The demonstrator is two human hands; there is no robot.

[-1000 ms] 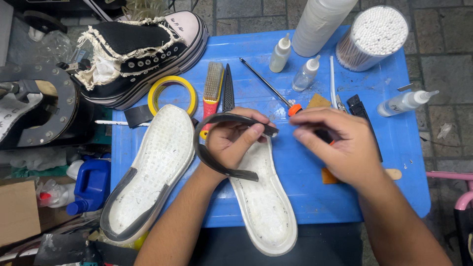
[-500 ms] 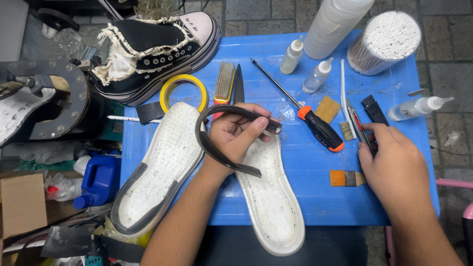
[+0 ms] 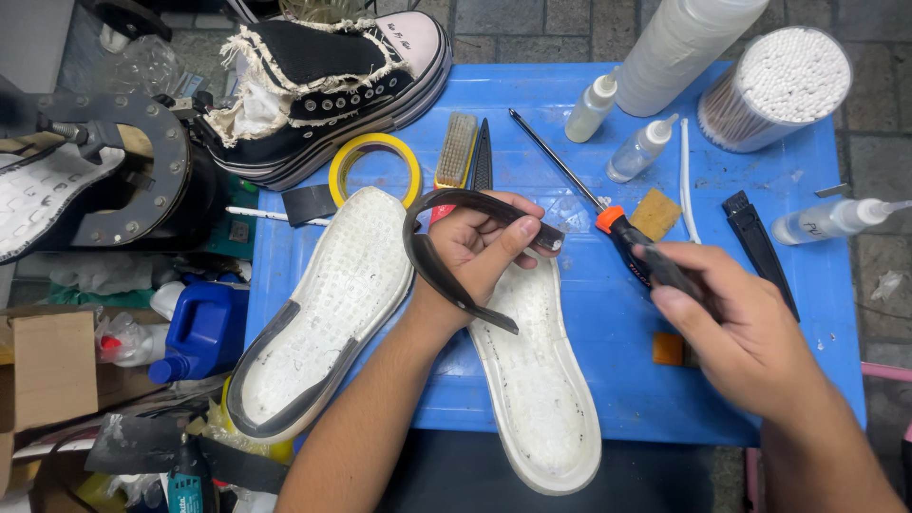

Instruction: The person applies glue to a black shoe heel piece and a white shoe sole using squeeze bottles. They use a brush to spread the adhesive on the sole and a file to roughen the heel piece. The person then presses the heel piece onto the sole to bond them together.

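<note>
Blue worktop (image 3: pixel 807 285), cluttered with shoe-repair items. Left hand (image 3: pixel 475 252): fingers pinched on a curved black rubber strip (image 3: pixel 432 256), held above a white sole (image 3: pixel 537 380). Right hand (image 3: pixel 741 332): fingers wrapped around a black-handled screwdriver (image 3: pixel 608 218) lying on the worktop. Step judged: tool pickup; lifting it calls for a firm grip.

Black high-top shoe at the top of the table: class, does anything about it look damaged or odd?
Yes. The black high-top shoe has no sole, and its lower edge is frayed and ragged. Two detached white soles lie below it, and the left hand holds a loose dark rubber strip.
</note>
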